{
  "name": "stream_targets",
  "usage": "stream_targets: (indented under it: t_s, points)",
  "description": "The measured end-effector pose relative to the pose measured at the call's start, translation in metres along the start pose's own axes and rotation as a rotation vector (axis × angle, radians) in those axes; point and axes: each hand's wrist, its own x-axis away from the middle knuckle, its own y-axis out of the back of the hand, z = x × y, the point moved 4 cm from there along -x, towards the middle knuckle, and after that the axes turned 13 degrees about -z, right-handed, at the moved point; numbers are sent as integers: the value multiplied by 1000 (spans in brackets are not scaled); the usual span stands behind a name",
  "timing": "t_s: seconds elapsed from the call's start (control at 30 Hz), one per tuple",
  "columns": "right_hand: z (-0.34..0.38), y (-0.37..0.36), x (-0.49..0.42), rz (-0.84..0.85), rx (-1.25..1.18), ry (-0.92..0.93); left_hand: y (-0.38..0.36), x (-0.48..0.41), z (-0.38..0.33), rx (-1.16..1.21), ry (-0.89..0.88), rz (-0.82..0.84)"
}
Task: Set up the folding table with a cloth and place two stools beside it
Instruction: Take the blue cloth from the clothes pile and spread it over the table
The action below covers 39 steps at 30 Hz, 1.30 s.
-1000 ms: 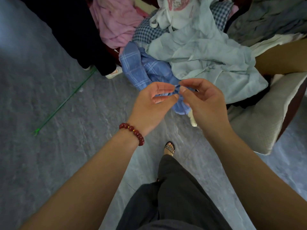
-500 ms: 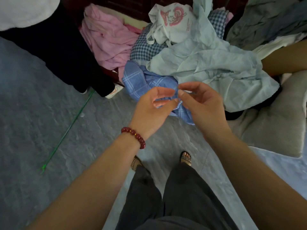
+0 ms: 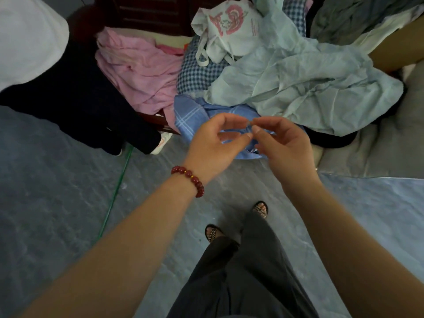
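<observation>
Both hands are up in front of the clothes pile, mid frame. Left hand [image 3: 213, 143]: fingers curled, thumb and forefinger pinching a fold of the blue plaid cloth [image 3: 190, 113]. Right hand [image 3: 284, 145]: same pose, thumb and forefinger tips closed on the same fold, tip to tip with the left. The pinch point is small and a bit blurred. The remaining fingers of both hands are loosely curled. Red bead bracelet [image 3: 188, 177] on the left wrist.

The blue plaid cloth lies at the near edge of the pile. Its near end hangs down toward the floor [image 3: 57, 203] behind the hands, and its far part is tucked under the pale green sheet [image 3: 298, 83].

Rest of the pile:
- pink cloth [image 3: 137, 72] to the left
- small-check navy cloth [image 3: 195, 72] between the pink cloth and the pale green sheet
- white bag with red print [image 3: 229, 26] on top, far side
- grey cushion [image 3: 378, 152] to the right

A second person's dark trousers [image 3: 80, 106] and white shoe [image 3: 160, 143] are at the left, and a bare forearm [image 3: 394, 49] at the far right. A green line [image 3: 114, 196] runs across the grey floor. The wearer's sandalled feet [image 3: 213, 232] are near bottom centre.
</observation>
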Motion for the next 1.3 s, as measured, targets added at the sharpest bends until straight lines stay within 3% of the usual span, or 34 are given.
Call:
stream_targets:
  t_s: [0.2, 0.57, 1.3]
  points:
    - [-3, -5, -25, -55, -3, 11, -3, -31, 6, -46, 1, 106]
    - [-18, -23, -93, -94, -3, -16, -19, -104, 14, -4, -50, 132]
    - [-156, -61, -189, -280, 240, -99, -51, -236, 171, -145, -72, 365]
